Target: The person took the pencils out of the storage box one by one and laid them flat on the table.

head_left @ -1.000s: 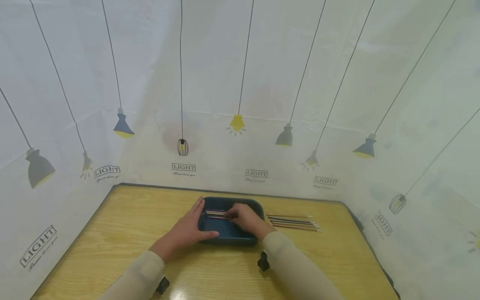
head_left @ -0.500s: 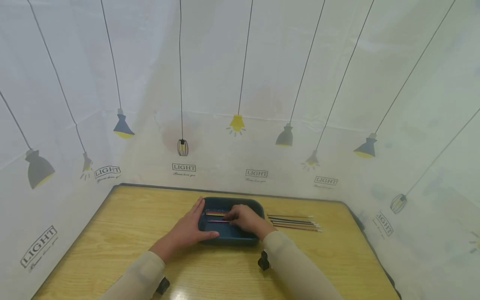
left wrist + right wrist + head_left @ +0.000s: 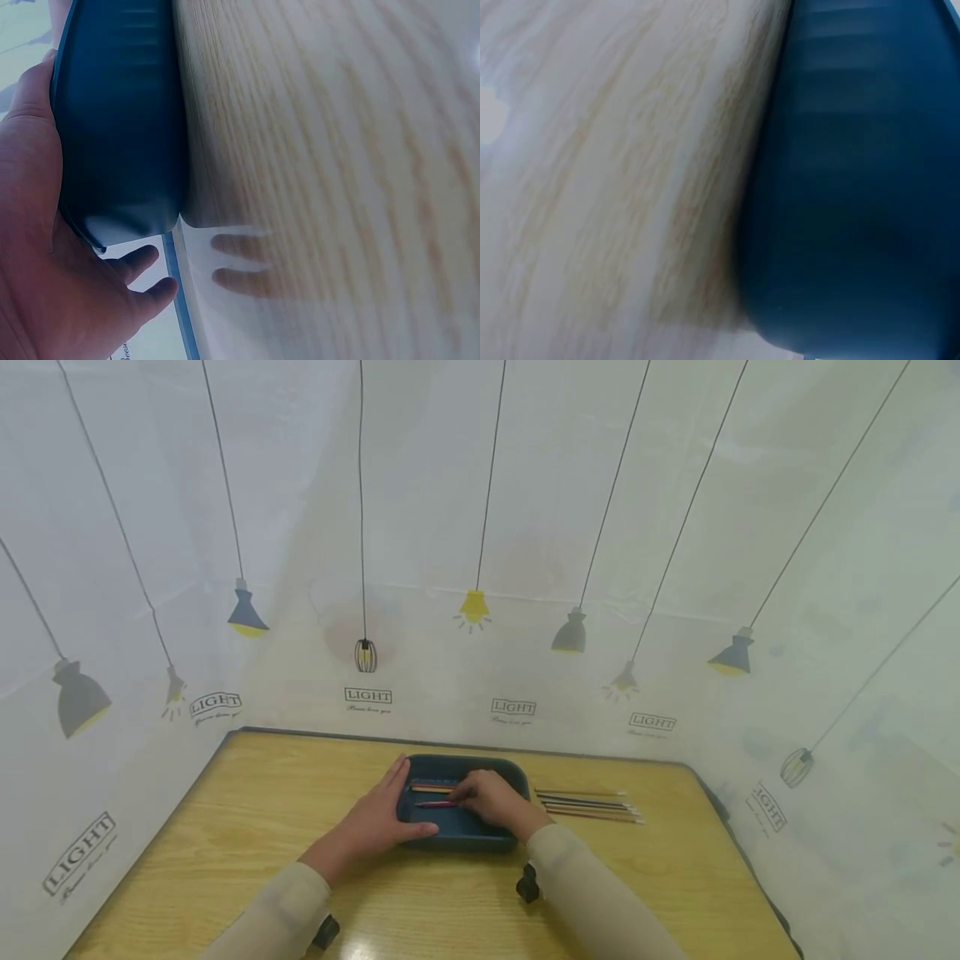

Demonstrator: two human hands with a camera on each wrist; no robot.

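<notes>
In the head view, a dark blue plastic tray [image 3: 480,843] stands on the table. My left hand [image 3: 378,814] lies spread against its left end, thumb along the near rim and fingers at the far left corner. The left wrist view shows that hand [image 3: 45,202] with its thumb at the rim and two fingertips reaching past the end. Inside the tray my right hand [image 3: 486,795] pinches a purple-pink pencil [image 3: 433,804], which points left. Beyond it, several more pencils [image 3: 431,788] lie together near the far wall. The right wrist view shows the tray's outer side, not my right hand.
To the right of the tray, several thin pencils [image 3: 588,806] with pale ends lie side by side on the wooden table [image 3: 225,843]. A white sheet [image 3: 435,677] printed with lamps surrounds the table's back and sides.
My right hand has drawn the purple-pink pencil toward the near side, apart from the others in the tray. The left hand and the tray have stayed put.
</notes>
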